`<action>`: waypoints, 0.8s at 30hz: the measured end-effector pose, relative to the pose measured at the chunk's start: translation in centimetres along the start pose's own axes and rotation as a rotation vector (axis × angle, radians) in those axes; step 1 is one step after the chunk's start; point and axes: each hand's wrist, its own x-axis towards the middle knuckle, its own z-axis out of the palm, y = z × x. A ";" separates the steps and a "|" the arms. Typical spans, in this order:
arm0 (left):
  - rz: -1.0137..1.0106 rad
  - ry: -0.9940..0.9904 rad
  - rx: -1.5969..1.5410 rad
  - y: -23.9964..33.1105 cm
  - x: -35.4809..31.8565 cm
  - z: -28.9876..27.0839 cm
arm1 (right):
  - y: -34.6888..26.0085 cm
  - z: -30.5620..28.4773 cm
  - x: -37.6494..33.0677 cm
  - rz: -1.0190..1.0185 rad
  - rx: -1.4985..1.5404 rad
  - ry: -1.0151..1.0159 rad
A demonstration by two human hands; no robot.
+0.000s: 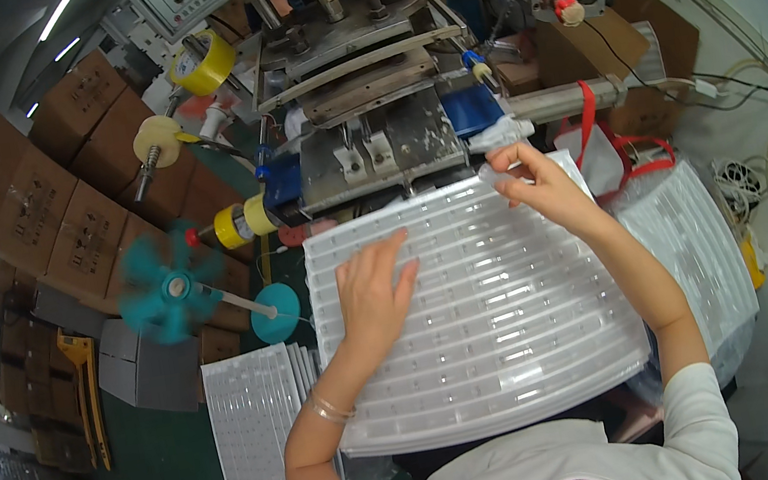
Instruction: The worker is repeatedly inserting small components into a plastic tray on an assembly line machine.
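A wide white plastic tray (488, 324), thin, glossy and ribbed into long rows of small pockets, fills the centre of the frame on my lap. My left hand (374, 292) lies flat and open on its upper left part, fingers spread. My right hand (536, 184) pinches a small clear piece (494, 174) at the tray's upper right edge. Just above stands a grey metal press machine (374, 111). A stack of similar trays (257, 421) sits lower left; a teal fan (165, 287) spins at left.

Teal fan (172, 286) spinning left; yellow tape roll (205, 64); cardboard boxes (45, 193) stacked; press machine (358, 73) ahead.
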 end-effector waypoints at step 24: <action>0.075 -0.107 -0.171 -1.1 -0.7 -2.2 | 1.6 6.1 14.5 -0.670 -1.022 0.400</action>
